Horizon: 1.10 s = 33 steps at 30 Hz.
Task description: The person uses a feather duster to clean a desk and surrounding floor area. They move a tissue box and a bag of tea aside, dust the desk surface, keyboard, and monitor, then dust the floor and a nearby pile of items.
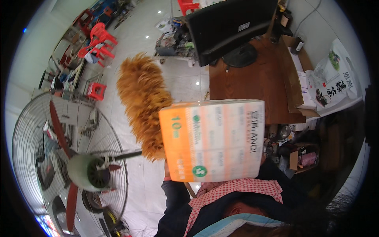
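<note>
A plastic-wrapped tissue pack (211, 142), orange and white with printed writing, is held up before my chest. Only a sliver of my left hand (167, 169) shows at its lower left edge, where an orange-brown feather duster (143, 103) passes behind the pack. The duster's thin handle (190, 190) reappears below, in line with that hand; the fingers themselves are hidden. At the pack's right side, a small part of my right hand (263, 158) is visible against it, the rest covered by the pack.
A large caged fan (88, 171) stands close on my left. Ahead to the right, a wooden desk (248, 83) carries a black monitor (234, 26) and an open cardboard box (291, 86). Red plastic chairs (99, 41) and a loaded trolley (174, 49) are farther off.
</note>
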Each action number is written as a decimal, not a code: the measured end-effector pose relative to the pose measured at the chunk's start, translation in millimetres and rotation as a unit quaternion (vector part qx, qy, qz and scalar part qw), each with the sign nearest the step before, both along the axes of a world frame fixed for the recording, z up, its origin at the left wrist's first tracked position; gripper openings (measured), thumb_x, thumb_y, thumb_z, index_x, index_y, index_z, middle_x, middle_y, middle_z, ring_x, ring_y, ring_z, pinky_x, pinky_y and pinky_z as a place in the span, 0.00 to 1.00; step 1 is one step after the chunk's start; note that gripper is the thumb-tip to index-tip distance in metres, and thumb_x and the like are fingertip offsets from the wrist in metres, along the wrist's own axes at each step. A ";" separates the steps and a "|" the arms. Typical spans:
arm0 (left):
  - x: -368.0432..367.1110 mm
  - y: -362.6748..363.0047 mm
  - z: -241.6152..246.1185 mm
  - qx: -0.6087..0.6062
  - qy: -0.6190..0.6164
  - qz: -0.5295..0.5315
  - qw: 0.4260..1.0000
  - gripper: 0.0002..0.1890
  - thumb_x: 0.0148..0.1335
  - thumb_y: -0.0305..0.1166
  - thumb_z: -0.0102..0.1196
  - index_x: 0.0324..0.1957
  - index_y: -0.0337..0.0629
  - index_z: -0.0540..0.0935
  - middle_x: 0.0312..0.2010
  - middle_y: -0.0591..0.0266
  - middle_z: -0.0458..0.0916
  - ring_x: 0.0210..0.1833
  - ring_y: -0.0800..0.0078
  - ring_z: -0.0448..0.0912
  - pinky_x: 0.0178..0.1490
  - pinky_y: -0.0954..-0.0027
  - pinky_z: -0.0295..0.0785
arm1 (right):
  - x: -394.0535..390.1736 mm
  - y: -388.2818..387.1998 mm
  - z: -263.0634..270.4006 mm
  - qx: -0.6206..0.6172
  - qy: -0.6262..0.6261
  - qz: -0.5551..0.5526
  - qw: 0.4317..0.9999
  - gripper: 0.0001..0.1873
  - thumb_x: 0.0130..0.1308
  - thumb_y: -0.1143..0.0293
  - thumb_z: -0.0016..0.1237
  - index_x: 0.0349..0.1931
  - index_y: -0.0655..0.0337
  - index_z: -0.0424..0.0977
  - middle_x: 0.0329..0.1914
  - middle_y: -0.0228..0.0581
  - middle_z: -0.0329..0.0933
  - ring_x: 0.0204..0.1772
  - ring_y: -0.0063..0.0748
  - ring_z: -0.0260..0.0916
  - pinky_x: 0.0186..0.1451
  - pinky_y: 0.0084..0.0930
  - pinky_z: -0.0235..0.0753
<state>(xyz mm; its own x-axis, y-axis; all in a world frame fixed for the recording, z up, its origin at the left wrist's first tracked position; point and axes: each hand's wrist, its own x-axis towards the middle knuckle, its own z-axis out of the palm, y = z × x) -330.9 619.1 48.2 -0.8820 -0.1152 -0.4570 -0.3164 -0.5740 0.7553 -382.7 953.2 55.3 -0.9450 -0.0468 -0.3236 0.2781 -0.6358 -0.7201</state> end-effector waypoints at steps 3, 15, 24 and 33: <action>-23.9 -27.8 -6.5 -0.001 -0.003 0.011 1.000 0.17 0.62 0.32 0.51 0.50 0.31 0.74 0.47 0.58 0.77 0.46 0.71 0.77 0.49 0.70 0.73 | -27.2 -38.9 1.3 0.048 0.011 0.008 0.999 0.25 0.70 0.61 0.37 0.61 0.67 0.58 0.52 0.41 0.69 0.50 0.26 0.69 0.52 0.21 0.72; -133.6 -99.0 -33.5 0.016 0.002 0.006 1.000 0.18 0.62 0.32 0.51 0.50 0.31 0.73 0.47 0.58 0.77 0.46 0.71 0.77 0.49 0.70 0.73 | -112.1 -133.4 -38.2 -0.040 -0.023 -0.038 0.998 0.25 0.69 0.61 0.35 0.60 0.68 0.57 0.52 0.42 0.68 0.50 0.24 0.69 0.51 0.21 0.73; -170.7 -101.7 -36.6 0.024 0.004 0.004 1.000 0.18 0.62 0.32 0.51 0.51 0.32 0.73 0.47 0.57 0.77 0.47 0.71 0.77 0.49 0.69 0.73 | -124.5 -138.5 -12.9 0.003 0.053 -0.040 0.998 0.26 0.70 0.64 0.32 0.65 0.66 0.51 0.54 0.42 0.66 0.51 0.28 0.69 0.53 0.24 0.72; -196.6 -113.1 -1.4 -0.015 0.020 0.030 0.999 0.18 0.61 0.32 0.51 0.51 0.32 0.73 0.47 0.57 0.77 0.47 0.71 0.77 0.49 0.69 0.73 | -169.5 -163.9 -11.5 0.304 0.118 -0.035 0.944 0.28 0.68 0.63 0.36 0.64 0.69 0.53 0.58 0.52 0.58 0.63 0.43 0.56 0.66 0.32 0.53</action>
